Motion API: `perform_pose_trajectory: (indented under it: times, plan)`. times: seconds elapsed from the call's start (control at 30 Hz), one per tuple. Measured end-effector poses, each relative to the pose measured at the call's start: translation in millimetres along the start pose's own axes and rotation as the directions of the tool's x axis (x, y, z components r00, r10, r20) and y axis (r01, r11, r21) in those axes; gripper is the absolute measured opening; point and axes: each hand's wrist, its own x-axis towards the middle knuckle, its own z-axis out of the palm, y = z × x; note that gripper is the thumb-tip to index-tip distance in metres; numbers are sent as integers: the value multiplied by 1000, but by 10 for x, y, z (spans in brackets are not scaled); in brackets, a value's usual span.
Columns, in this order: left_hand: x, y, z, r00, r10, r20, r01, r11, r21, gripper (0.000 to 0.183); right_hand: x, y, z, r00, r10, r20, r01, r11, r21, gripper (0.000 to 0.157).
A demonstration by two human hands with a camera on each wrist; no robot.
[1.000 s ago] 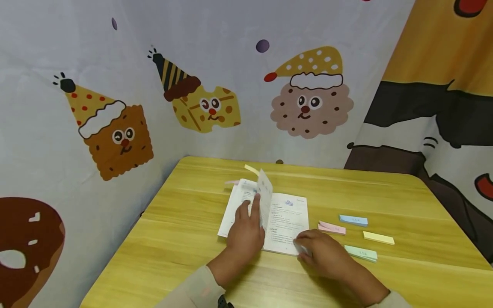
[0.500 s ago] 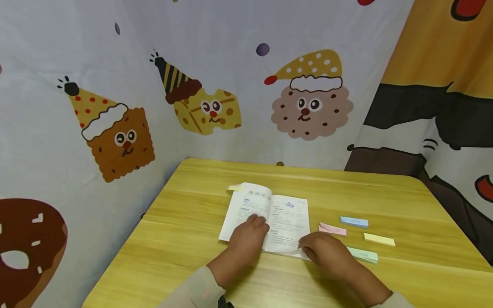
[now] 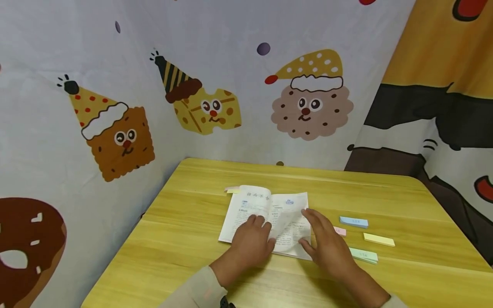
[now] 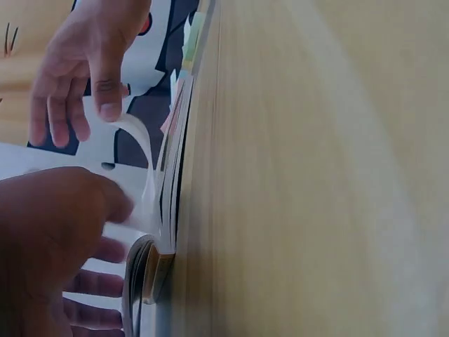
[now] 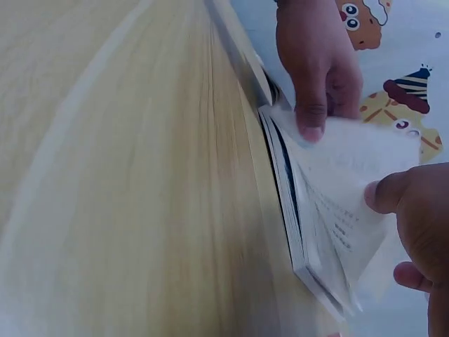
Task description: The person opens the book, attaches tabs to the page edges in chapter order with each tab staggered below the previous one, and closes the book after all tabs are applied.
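Note:
An open book (image 3: 246, 209) with printed pages lies on the wooden table, a yellow and a pink tab sticking out at its upper left. My left hand (image 3: 252, 239) rests across the left page near the fold, its thumb (image 5: 310, 130) against the paper in the right wrist view. At the right page, my right hand (image 3: 327, 239) has its fingers and thumb spread apart and touches a raised, curling page (image 5: 344, 182). In the left wrist view that page (image 4: 140, 137) arches up to the right thumb, and the right fingers stand away from it.
Right of the book lie small paper strip pads: blue (image 3: 354, 222), yellow (image 3: 379, 239), green (image 3: 363, 255) and pink (image 3: 340, 231), the pink one partly behind the right hand. A cartoon-printed cloth (image 3: 215, 149) hangs behind the table (image 3: 173, 265).
A page standing upright at the fold has come down on the left side, bringing its yellow tab left. My right hand has moved from the lower right corner upward, raising another page.

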Motion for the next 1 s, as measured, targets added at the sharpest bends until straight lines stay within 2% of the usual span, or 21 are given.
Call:
perform_pose_trajectory:
  times: [0.07,0.13,0.2,0.27,0.37,0.43,0.47,0.53,0.63,0.73,0.8,0.87,0.93,1.0]
  plan:
    - [7,8,-13,999,-44,-20,43,997,-58,47,-25,19,-10,1000,-18,13,18,1000,-7,68]
    - [10,10,-19,993,-110,-49,103,986,-128,55,-53,47,-3,997,-67,45,68,998,0,49]
    - [11,5,-23,979,-177,-104,154,968,-200,63,-82,75,19,988,-124,87,123,992,10,30]
    - [15,-11,-20,957,-228,-182,181,953,-243,70,-111,95,47,980,-153,123,152,988,15,22]
    - [32,-51,-6,921,-256,-295,197,956,-215,79,-140,112,86,974,-154,164,156,988,0,18]
    - [40,-79,0,909,-250,-334,210,966,-152,84,-154,119,102,974,-139,177,145,989,-18,18]
    - [40,-93,-1,909,-249,-334,219,968,-124,83,-159,120,106,974,-133,181,140,990,-27,18]
    - [41,-116,-2,921,-249,-300,240,968,-67,78,-166,122,113,975,-116,189,126,991,-41,18]
    - [39,-132,-15,957,-204,-206,208,978,-3,61,-170,122,117,976,-97,196,110,993,-54,17]
    - [38,-143,-11,985,-84,-151,87,996,8,40,-162,124,123,976,-83,203,97,994,-58,17]
    - [29,-138,-5,993,7,-114,-7,1000,2,30,-154,124,123,975,-74,210,89,994,-64,17]
    - [15,-124,2,995,57,-83,-58,998,-9,20,-145,122,123,975,-65,215,82,994,-71,16]
    - [1,-98,8,998,52,-32,-53,998,-30,23,-129,118,121,976,-60,210,78,994,-79,16]
    - [-11,-72,6,1000,23,18,-22,999,-40,46,-106,109,116,981,-64,184,79,994,-75,17]
